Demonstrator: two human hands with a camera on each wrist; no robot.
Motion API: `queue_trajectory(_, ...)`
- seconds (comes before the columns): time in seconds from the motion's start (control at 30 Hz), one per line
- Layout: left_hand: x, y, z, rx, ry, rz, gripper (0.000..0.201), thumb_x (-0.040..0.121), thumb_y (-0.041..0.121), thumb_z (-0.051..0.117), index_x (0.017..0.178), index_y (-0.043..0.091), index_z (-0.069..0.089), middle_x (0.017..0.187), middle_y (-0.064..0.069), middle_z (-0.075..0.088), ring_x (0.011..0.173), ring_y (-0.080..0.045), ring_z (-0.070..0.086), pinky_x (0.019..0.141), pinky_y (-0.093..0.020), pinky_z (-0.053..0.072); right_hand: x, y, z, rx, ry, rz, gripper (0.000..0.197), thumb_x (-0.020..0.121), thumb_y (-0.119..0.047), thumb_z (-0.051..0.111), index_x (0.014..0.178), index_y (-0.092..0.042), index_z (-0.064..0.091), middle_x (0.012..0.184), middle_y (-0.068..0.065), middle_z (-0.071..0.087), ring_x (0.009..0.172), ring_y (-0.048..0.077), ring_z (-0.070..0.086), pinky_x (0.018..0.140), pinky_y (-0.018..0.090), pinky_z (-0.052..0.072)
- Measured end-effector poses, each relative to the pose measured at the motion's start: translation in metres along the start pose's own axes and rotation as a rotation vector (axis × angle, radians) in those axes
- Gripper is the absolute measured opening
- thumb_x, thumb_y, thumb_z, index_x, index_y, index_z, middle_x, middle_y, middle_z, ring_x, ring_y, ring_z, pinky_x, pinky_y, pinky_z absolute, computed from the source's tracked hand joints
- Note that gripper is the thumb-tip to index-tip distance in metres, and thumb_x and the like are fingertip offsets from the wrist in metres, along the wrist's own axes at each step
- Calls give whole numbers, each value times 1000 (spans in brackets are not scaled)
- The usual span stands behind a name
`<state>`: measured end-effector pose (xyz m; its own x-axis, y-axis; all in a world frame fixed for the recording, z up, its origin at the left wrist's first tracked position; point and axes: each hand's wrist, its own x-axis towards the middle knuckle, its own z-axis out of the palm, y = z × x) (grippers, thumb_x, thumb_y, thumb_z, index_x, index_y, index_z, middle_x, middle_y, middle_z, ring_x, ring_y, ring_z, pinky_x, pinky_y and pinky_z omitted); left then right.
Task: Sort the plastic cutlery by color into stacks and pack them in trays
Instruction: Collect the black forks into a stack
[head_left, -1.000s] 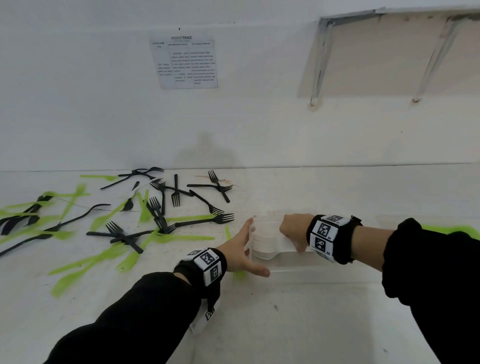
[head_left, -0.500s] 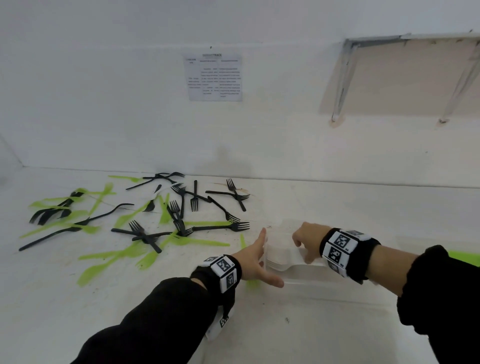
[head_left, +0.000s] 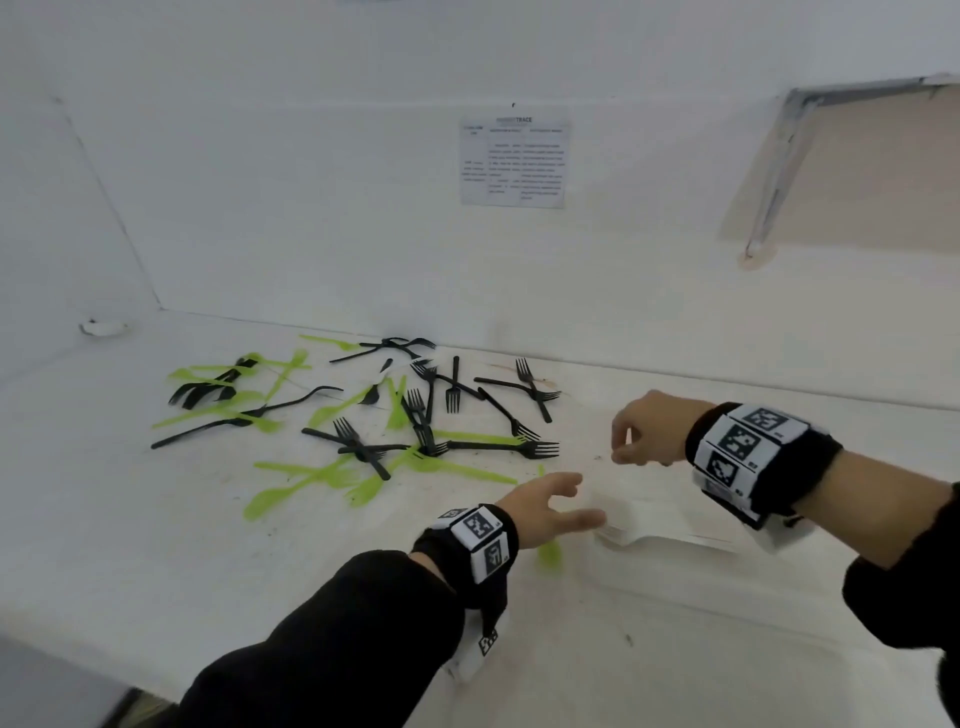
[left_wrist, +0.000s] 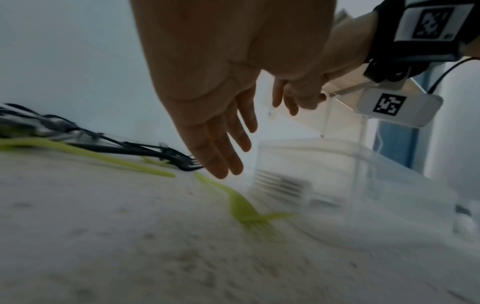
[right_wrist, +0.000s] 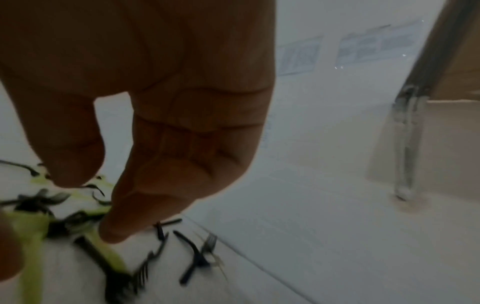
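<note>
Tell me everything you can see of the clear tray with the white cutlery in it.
The clear tray is a see-through, plastic-looking box with thin upright walls, sitting on the white table near its front. A stack of white cutlery lies inside, its fork tines toward the left end. The left hand reaches toward that end, fingers straight; contact is unclear. The right hand hovers above. A green fork lies beside it.

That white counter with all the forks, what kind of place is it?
Probably a staged recording workstation, not a kitchen: a bare white counter, a printed instruction sheet taped to the wall, and black forks and green forks scattered for sorting.
</note>
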<state>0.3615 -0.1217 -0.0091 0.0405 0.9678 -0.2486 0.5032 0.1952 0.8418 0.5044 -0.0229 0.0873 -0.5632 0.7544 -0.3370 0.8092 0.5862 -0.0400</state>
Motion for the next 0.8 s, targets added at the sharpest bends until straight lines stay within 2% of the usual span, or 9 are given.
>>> queue_trajectory(0.1,-8,-15,-35,11,199,26,40,89,26,62,127,20,53,119,3,60,93,-9,53,83,-20,42,15,-34,-23,62,95,-85,14,88,-32,55,88,-22,63,76,-7,65,51,6,53,58,19,45)
queue_trajectory(0.2,-17,-40,-82,51,456,-3,26,89,14,58,114,15,61,97,5,59,91,-12,54,80,-17,39,49,-77,-32,229,155,-137,11,87,-24,54,83,-18,61,69,-6,62,51,10,54,48,16,40)
queue_trajectory(0.3,-29,-66,-133,119,649,-120,18,89,11,52,104,14,61,88,4,55,86,-14,53,76,-19,40,98,-121,-27,418,198,-134,13,87,-20,53,85,-13,64,74,0,64,55,14,56,53,21,48)
queue_trajectory(0.4,-31,-92,-178,280,586,-293,7,90,22,49,96,20,53,91,2,56,93,-19,56,88,-29,47,145,-160,-14,435,153,-88,22,90,-20,50,84,-6,65,73,7,61,69,21,56,60,21,48)
queue_trajectory(0.53,-17,-114,-211,654,407,-461,36,96,42,33,104,17,59,111,-4,62,104,-24,58,93,-37,41,202,-190,9,350,100,68,35,91,-39,50,81,-6,58,77,9,55,83,22,53,66,26,43)
queue_trajectory(0.63,0,-124,-215,788,237,-506,56,94,56,26,111,14,59,117,-6,61,109,-26,56,97,-40,35,224,-196,16,293,20,133,43,87,-37,59,114,-4,60,114,12,64,108,26,60,82,29,47)
queue_trajectory(0.7,10,-128,-215,819,174,-519,60,91,63,30,114,14,58,118,-5,59,110,-26,56,96,-39,36,231,-200,19,246,12,161,39,88,-28,59,120,-4,58,123,10,61,116,24,57,93,27,45)
queue_trajectory(0.77,19,-131,-217,819,162,-481,57,88,61,38,115,15,57,120,-4,58,111,-25,56,94,-38,39,236,-200,19,246,29,205,29,90,-24,55,111,-4,60,113,10,64,112,24,59,87,27,47)
queue_trajectory(0.8,22,-133,-220,806,159,-454,52,87,57,42,116,16,56,121,-4,57,112,-25,56,94,-38,41,237,-199,17,262,32,230,23,92,-24,53,101,-5,61,101,8,65,107,25,60,78,26,48)
